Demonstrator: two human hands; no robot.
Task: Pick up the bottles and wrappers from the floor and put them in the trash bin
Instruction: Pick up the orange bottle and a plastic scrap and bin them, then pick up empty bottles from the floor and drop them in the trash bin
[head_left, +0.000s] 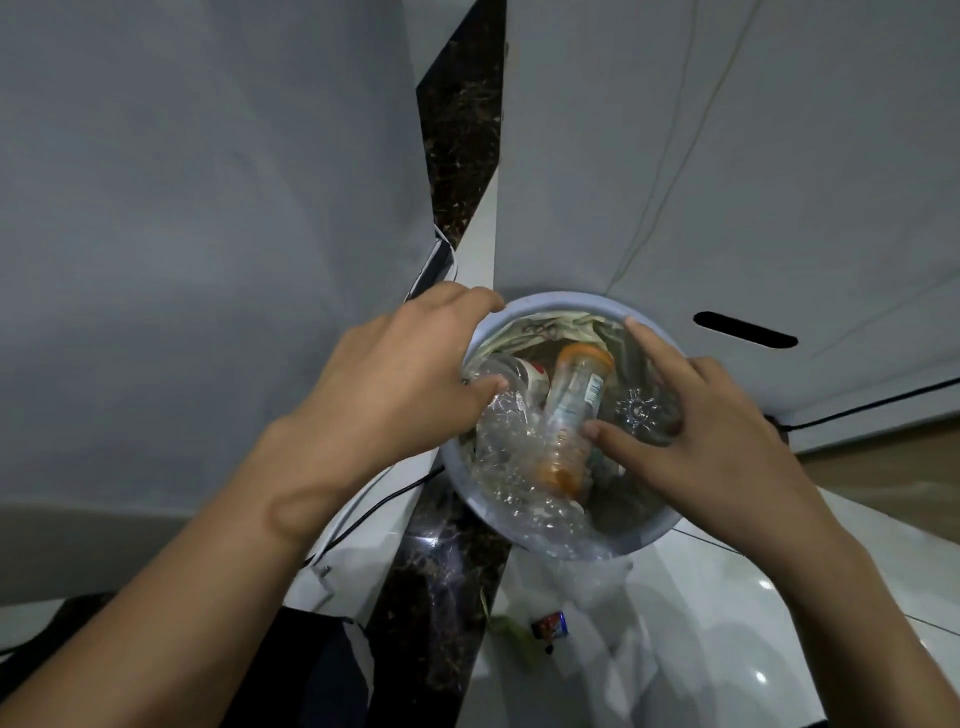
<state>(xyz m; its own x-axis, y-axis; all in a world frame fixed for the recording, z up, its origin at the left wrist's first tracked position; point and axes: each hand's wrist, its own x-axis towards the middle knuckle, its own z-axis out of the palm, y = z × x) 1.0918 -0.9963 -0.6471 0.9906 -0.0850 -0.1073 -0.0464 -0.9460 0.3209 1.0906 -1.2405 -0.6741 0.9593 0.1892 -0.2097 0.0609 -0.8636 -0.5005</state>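
Over the round trash bin (644, 540), which stands on the pale tiled floor (727, 649) in a corner of grey walls, both of your hands are at work. Your left hand (395, 374) lies across the bin's left rim, its fingers (485, 387) spread loosely and the thumb touching a clear crushed bottle (498, 415); it grips nothing that can be seen. Your right hand (691, 415) reaches in from the right, fingers extended and open, the thumb tip pressing against an orange-capped bottle (574, 405) that lies tilted inside; the other fingers rest on a second clear bottle (636, 408), and no closed grasp is visible. Several bottles thus sit within the bin, piled nearly to the rim, and you appear to be pushing them down. A clear plastic piece (561, 540) hangs over the near rim, half in and half out. On the floor just beside the bin remain a small blue-and-red wrapper (549, 623), crumpled clear plastic (597, 577) and a greenish scrap (511, 631). The task is judged largely done for bottles, with the wrappers yet to be collected.
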